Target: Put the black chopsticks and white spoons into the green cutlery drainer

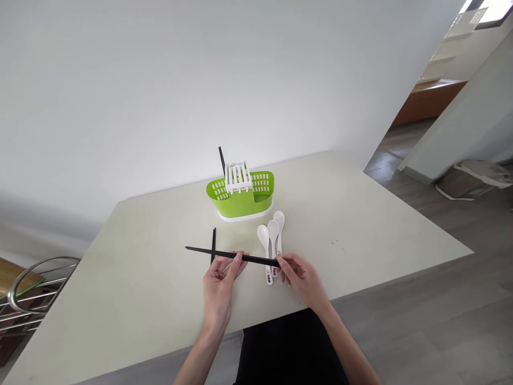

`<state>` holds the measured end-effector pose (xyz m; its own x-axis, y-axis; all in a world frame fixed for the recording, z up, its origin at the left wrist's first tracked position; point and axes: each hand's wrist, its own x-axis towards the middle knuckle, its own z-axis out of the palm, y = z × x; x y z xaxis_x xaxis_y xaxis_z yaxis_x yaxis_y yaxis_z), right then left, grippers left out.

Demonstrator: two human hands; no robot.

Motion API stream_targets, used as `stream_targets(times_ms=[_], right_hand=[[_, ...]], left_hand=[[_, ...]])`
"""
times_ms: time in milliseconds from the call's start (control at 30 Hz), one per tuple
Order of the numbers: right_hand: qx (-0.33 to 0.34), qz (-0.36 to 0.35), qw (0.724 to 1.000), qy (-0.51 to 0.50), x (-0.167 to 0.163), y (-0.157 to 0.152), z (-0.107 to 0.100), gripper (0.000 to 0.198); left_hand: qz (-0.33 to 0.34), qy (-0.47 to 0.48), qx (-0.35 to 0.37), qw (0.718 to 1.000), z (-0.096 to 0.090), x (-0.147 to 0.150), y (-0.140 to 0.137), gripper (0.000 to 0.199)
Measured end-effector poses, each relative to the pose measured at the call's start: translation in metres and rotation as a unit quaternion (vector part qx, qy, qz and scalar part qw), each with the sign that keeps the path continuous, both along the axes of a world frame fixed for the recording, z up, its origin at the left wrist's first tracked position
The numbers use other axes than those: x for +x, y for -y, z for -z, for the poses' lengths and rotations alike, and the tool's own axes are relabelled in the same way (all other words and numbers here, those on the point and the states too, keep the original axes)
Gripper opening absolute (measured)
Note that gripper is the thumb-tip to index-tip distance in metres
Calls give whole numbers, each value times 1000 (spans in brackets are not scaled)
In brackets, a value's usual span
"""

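Observation:
A long black chopstick (200,250) lies level above the table, held at its middle by my left hand (219,286) and at its right end by my right hand (302,278). A second black chopstick (214,244) rests on the table behind it, crossing under it. Three white spoons (273,231) lie side by side just beyond my right hand. Further back stands a green cutlery basket (260,198) with a white slotted insert (238,176); one black chopstick (222,160) sticks up from it.
The cream table (380,224) reaches a white wall at the back. A metal rack (28,289) stands off its left edge. To the right are grey floor and a low seat (473,179).

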<state>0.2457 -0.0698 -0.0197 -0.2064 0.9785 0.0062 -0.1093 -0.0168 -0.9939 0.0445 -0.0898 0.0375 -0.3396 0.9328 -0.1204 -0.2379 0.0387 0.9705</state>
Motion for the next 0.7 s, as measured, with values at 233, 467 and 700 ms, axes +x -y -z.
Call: stream_targets(times_ms=[233, 467, 700], right_hand=[[-21, 41, 999, 9, 0, 1, -2, 43], [-31, 48, 998, 4, 2, 2, -4, 42], [-21, 61, 998, -19, 1, 2, -4, 42]], left_hand=[[3, -10, -14, 1000, 2, -4, 1, 33], [9, -34, -23, 999, -1, -7, 4, 33], [2, -50, -9, 999, -4, -14, -3, 35]])
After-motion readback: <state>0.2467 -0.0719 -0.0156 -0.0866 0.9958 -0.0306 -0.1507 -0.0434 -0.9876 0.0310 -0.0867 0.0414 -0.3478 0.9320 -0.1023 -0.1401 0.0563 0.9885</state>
